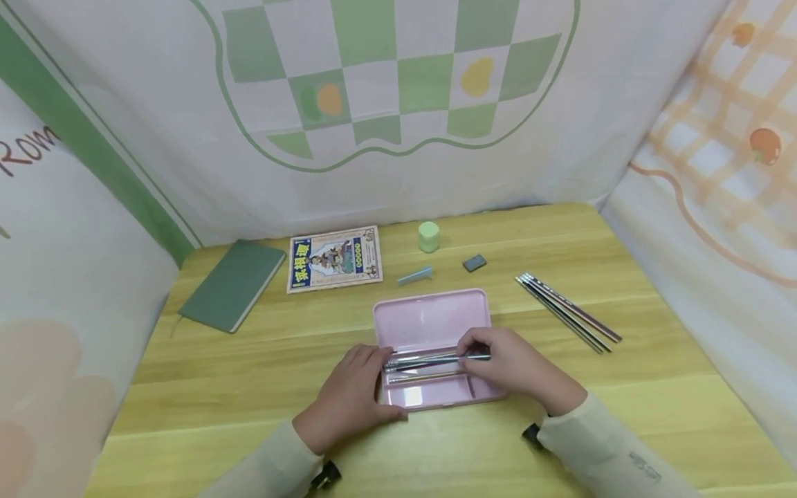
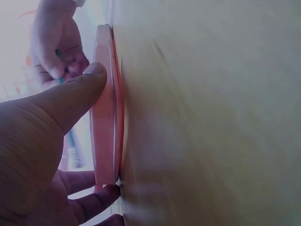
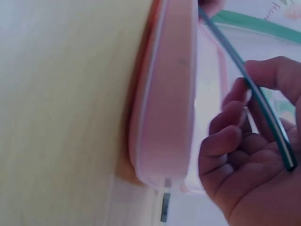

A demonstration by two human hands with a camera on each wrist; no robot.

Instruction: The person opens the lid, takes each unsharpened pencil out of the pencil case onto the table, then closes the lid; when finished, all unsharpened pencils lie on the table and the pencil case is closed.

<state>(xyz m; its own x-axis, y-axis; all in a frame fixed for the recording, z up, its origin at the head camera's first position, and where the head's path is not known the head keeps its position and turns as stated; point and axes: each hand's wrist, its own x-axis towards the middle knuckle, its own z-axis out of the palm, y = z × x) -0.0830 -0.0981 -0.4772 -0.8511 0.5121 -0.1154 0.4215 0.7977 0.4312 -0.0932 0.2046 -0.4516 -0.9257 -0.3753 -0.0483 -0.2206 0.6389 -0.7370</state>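
A pink pencil case (image 1: 431,319) lies with its lid raised on the table, a few pencils (image 1: 423,377) inside it. My left hand (image 1: 351,391) grips the case's left end; in the left wrist view the thumb presses the front wall and the fingers bend round the end. Over the tray, my right hand (image 1: 507,360) pinches a dark green pencil (image 3: 259,92) between thumb and fingers. The pencil slants across the palm in the right wrist view, its far end pointing toward the left hand.
Several pencils (image 1: 566,312) lie bunched on the right of the table (image 1: 249,387). Behind the case are a blue clip-like item (image 1: 415,275), a grey eraser (image 1: 474,263) and a light green cylinder (image 1: 428,236). A comic-style booklet (image 1: 336,259) and a green notebook (image 1: 233,285) lie at the left.
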